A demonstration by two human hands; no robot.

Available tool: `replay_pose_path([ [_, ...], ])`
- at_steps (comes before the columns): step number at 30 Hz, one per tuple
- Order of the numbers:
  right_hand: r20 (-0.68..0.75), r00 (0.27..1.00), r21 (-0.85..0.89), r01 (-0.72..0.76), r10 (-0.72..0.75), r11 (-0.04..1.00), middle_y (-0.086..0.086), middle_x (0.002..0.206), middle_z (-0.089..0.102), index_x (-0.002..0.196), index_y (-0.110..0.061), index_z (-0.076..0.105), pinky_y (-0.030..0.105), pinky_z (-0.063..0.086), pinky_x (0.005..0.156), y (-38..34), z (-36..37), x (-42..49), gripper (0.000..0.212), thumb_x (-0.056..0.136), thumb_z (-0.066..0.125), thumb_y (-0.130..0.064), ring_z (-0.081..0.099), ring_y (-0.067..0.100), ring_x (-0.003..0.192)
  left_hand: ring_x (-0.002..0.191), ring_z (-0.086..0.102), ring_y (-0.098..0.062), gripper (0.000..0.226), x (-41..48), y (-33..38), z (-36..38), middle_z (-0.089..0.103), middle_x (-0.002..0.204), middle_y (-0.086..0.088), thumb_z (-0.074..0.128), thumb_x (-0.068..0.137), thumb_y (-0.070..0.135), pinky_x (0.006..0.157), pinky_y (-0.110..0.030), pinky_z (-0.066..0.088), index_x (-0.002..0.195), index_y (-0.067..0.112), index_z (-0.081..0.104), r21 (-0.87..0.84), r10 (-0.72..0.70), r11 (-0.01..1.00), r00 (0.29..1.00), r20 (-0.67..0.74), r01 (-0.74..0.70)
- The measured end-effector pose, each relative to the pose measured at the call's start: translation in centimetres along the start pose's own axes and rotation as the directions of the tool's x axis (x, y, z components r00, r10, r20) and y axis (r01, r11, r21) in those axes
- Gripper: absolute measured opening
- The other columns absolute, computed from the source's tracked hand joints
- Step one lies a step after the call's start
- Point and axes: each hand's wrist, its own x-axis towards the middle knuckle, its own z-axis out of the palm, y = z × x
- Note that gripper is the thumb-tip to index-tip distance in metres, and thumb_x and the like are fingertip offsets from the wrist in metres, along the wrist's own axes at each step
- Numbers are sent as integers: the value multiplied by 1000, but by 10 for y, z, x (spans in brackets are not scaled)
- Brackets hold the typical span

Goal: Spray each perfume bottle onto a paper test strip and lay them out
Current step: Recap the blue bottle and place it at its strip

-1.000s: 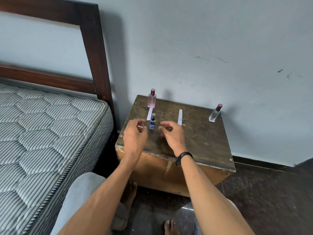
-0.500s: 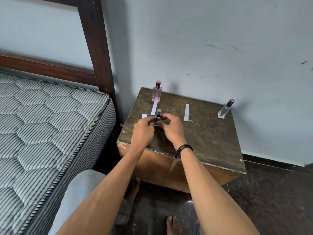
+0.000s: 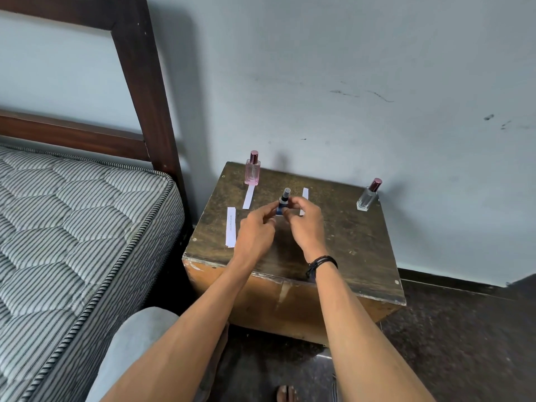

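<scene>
A small blue bottle (image 3: 282,203) with a dark cap stands near the middle of the wooden side table (image 3: 356,245). My left hand (image 3: 256,229) and my right hand (image 3: 306,220) both pinch it from either side. A pink bottle (image 3: 252,169) stands at the far left corner, with a white paper strip (image 3: 248,197) lying in front of it. A clear bottle (image 3: 367,196) with a maroon cap stands at the far right. A second strip (image 3: 231,230) lies at the table's left edge. A third strip (image 3: 304,193) is partly hidden behind my right hand.
A bed with a striped mattress (image 3: 72,227) and a dark wooden headboard (image 3: 145,91) stands close to the table's left. The wall (image 3: 348,82) runs right behind the table. My knee (image 3: 136,338) and a foot (image 3: 285,393) are below, over a dark floor (image 3: 464,343).
Both hands moved in from hovering near the blue bottle and closed on it. The strip at the left edge has come into view from under my left hand.
</scene>
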Motion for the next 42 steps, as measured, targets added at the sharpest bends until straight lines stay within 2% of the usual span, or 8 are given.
replay_pose_path([
  [5,-144,989,78,-12,24,997,-6,111,73,117,-23,74,35,54,91,13,-13,9,25,95,71,-14,65,14,106,102,63,-1,51,13,10,21,67,127,11,46,96,4,75,-8,43,138,32,58,-8,39,999,998,55,-38],
  [9,-240,968,179,-31,74,983,-9,114,74,120,-26,74,40,58,93,23,-16,24,28,94,72,-16,68,13,107,119,59,-8,50,30,16,39,67,128,7,47,96,5,98,-23,45,138,30,58,-43,63,997,994,87,-60],
  [16,-308,949,200,-3,65,980,-4,123,73,125,-19,74,22,52,95,38,-13,54,32,94,72,-14,65,8,111,120,58,-8,53,60,13,62,68,125,6,47,93,2,105,-28,46,138,28,59,-53,77,996,993,94,-72],
  [21,-297,955,113,16,18,994,-4,116,73,126,-18,73,0,42,76,46,-9,79,32,95,70,-15,66,7,103,118,59,-6,52,85,1,70,68,125,6,50,92,6,105,-27,45,138,29,58,-107,71,992,991,109,-60],
  [25,-302,953,88,36,-8,995,-3,114,73,126,-17,73,9,49,82,47,-10,92,31,95,70,-12,65,5,100,117,59,-2,52,102,-5,73,67,126,8,49,91,5,99,-17,42,139,25,57,-119,95,990,987,128,-80],
  [29,-296,954,62,65,-44,996,-3,114,72,127,-13,72,-4,41,74,51,-13,102,32,95,69,-9,65,5,97,113,60,0,51,113,-5,76,67,126,7,47,93,1,89,-5,40,138,22,58,-124,122,987,984,127,-106],
  [38,-285,957,29,62,-51,998,0,119,74,125,-16,74,27,53,94,57,-13,106,30,96,68,-13,68,12,107,116,56,-3,53,117,-6,76,65,131,5,45,93,0,92,-8,40,139,22,57,-69,158,986,979,126,-151],
  [42,-286,956,-13,65,-66,998,1,119,71,127,-17,72,30,54,94,59,-11,107,29,99,65,-14,66,15,107,96,61,9,55,115,-5,76,69,122,8,46,90,-1,74,1,41,138,24,58,-71,155,987,978,138,-146],
])
